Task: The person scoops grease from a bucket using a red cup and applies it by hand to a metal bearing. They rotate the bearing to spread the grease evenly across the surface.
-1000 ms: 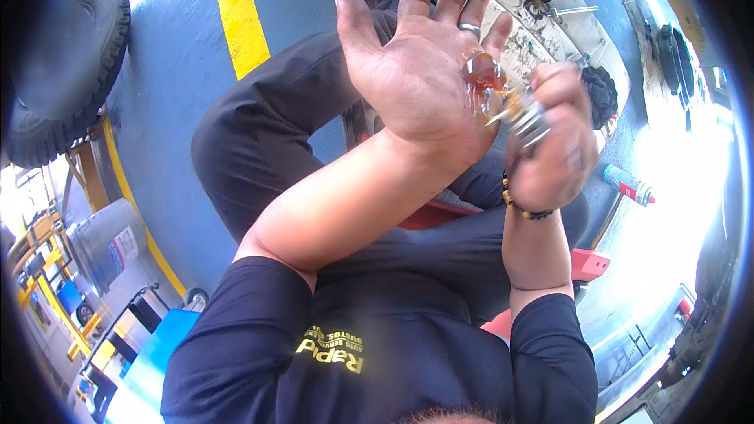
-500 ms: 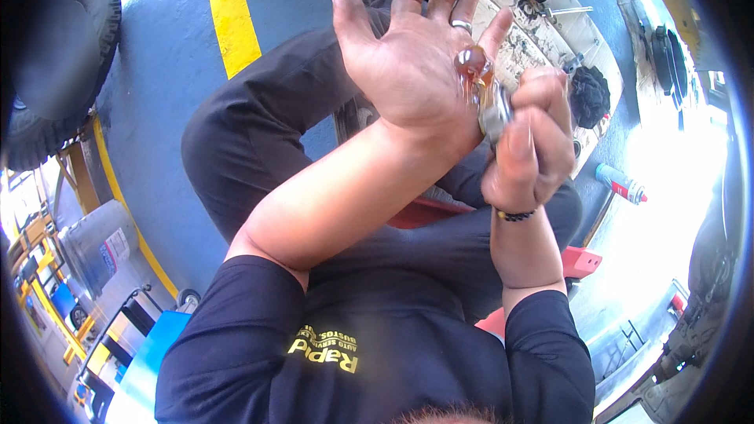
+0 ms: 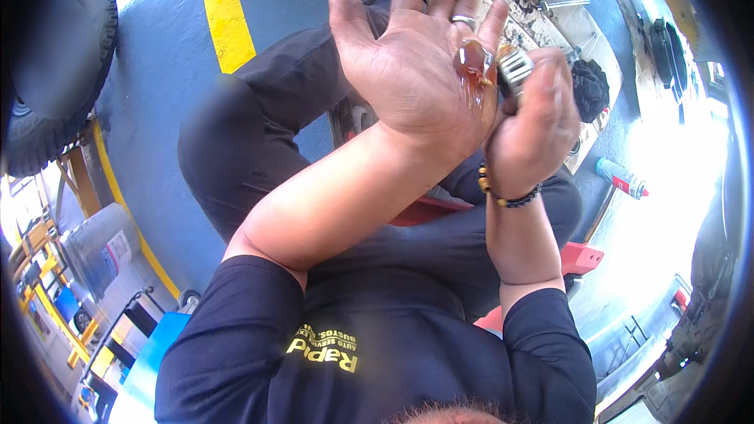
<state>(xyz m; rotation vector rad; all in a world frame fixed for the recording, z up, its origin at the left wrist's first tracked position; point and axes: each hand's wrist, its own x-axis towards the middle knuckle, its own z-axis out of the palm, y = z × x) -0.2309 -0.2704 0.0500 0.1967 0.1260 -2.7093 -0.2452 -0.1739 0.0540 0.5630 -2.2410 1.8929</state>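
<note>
My left hand (image 3: 408, 82) is held palm up with its fingers spread and a ring on one finger. A glossy amber blob of grease (image 3: 474, 61) sits on the palm's outer side, below the little finger, with streaks running toward the wrist. Right beside that edge of the palm, my right hand (image 3: 538, 129) grips a metal roller bearing (image 3: 515, 69), whose rollers show as light and dark bars. Some grease clings to the bearing's upper rim. The fingers of the right hand are partly blurred and cover the rest of the bearing.
Beyond my hands lies a stained light board (image 3: 585, 35) carrying black rags (image 3: 589, 90) and metal tools. A spray can (image 3: 622, 179) is on the floor to the right. A large tire (image 3: 98, 39) stands at far left. Red parts (image 3: 581, 259) show near my legs.
My right hand has turned and moved up slightly, so the bearing now shows its rollers and has come off the grease. The left hand stays nearly still.
</note>
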